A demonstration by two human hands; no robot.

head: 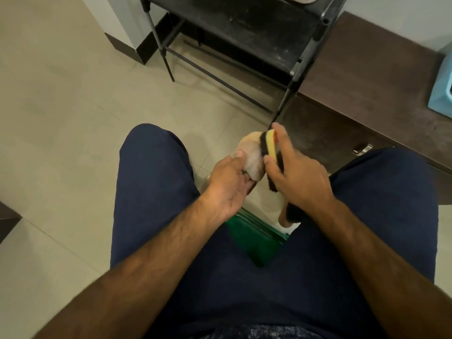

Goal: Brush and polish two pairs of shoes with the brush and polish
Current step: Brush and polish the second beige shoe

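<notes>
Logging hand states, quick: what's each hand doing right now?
Left hand: holding the pale shoe, thumb on top.
Right hand: gripping the brush, bristles against the shoe.

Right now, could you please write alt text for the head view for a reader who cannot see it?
A seated person's left hand holds a pale shoe while the right hand grips a yellow-backed brush, its dark bristles against the shoe's side. Beyond lie a tiled floor and a black metal rack.
</notes>
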